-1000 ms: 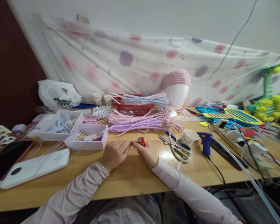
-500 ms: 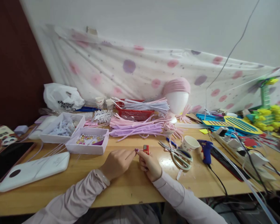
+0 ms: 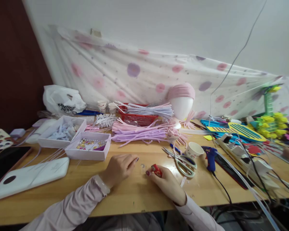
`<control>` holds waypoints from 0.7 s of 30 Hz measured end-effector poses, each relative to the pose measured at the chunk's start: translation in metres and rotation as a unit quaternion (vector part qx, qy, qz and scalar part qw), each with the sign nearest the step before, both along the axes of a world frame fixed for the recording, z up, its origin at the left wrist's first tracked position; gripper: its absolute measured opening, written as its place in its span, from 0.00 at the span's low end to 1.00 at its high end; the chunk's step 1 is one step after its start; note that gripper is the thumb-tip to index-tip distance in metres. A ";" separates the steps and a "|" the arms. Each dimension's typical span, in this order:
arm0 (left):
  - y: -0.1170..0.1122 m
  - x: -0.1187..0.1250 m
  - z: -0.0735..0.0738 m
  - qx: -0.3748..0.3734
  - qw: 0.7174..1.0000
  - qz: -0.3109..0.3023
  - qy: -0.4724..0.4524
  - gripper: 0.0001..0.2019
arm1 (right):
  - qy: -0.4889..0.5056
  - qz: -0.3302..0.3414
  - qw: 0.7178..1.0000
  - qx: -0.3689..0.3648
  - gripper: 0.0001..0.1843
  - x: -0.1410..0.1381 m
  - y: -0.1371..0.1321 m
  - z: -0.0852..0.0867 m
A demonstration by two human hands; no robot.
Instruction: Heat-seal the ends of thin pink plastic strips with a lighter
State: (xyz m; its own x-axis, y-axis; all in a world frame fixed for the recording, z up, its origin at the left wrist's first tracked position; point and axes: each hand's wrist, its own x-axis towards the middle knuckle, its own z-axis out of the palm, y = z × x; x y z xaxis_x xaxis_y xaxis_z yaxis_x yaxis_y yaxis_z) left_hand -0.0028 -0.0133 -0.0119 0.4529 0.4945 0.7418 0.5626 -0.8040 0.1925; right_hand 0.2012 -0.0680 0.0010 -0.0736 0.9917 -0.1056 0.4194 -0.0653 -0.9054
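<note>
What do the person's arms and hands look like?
Both sleeves are long and pale pinkish-grey, the left one wrinkly. A pale band sits at the left wrist. The left hand and right hand wear no gloves, and dark nail polish shows on both.

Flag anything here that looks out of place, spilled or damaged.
Nothing visibly spilled or broken. Two untidy spots: a loose pale scrap lies on the table by the scissors, perhaps litter, and at the right, cords cross messily over the power strip.
</note>
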 end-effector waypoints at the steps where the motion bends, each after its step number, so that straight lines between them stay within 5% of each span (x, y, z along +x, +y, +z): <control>1: 0.002 -0.001 0.000 -0.016 1.000 0.008 -0.011 0.07 | -0.067 0.017 0.997 0.040 0.14 0.003 0.000 0.001; 7: 0.005 -0.005 0.001 -0.051 0.997 0.042 -0.029 0.06 | -0.301 -0.023 0.947 0.110 0.13 0.001 -0.005 0.008; 13: 0.004 -0.004 0.003 -0.064 0.996 0.057 -0.018 0.07 | -0.407 -0.084 0.902 0.115 0.14 -0.046 0.003 0.001; 17: 0.003 -0.004 0.005 -0.062 0.996 0.063 -0.016 0.07 | -0.369 -0.110 0.915 0.122 0.09 -0.058 0.009 -0.006; 21: 0.003 -0.005 0.002 -0.070 0.996 0.057 -0.015 0.07 | -0.320 -0.113 0.932 0.127 0.06 -0.029 -0.009 -0.004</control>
State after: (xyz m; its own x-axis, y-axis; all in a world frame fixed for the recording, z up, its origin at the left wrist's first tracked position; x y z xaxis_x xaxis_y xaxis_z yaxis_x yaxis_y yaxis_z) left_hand -0.0079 -0.0108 -0.0095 0.3668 0.6412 0.6741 0.6409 -0.6994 0.3165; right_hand 0.1718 -0.0769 -0.0033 0.1381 0.9730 0.1850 0.8809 -0.0353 -0.4720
